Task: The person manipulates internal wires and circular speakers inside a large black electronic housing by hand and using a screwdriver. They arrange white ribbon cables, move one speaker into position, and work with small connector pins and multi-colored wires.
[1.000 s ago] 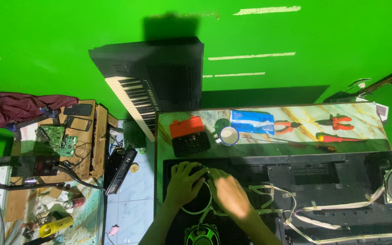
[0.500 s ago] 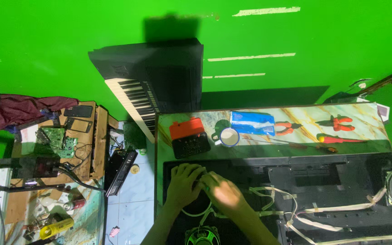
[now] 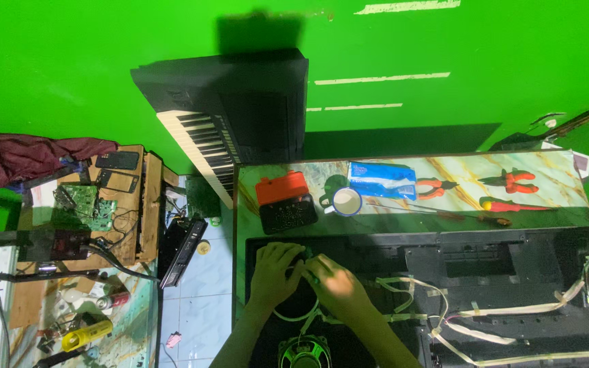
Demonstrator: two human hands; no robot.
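Both my hands rest inside the left end of an opened black keyboard case (image 3: pixel 485 266) on the table. My left hand (image 3: pixel 274 272) lies with its fingers curled over the black interior. My right hand (image 3: pixel 332 286) presses against it from the right, fingers bent around something small and dark that I cannot make out. A pale ring-shaped cable (image 3: pixel 294 315) shows just under the two hands. A round speaker (image 3: pixel 303 353) sits below them near the frame's bottom edge. Flat pale ribbon cables (image 3: pixel 431 307) trail to the right.
Along the table's far edge lie an orange and black box (image 3: pixel 284 201), a white mug (image 3: pixel 345 201), a blue packet (image 3: pixel 382 180), orange pliers (image 3: pixel 512 180) and a screwdriver (image 3: pixel 512 205). A black keyboard (image 3: pixel 226 123) leans on the green wall. Left, a wooden bench (image 3: pixel 103 204) holds circuit boards.
My right hand has slid left and up until it meets my left hand. The left hand has stayed almost in place.
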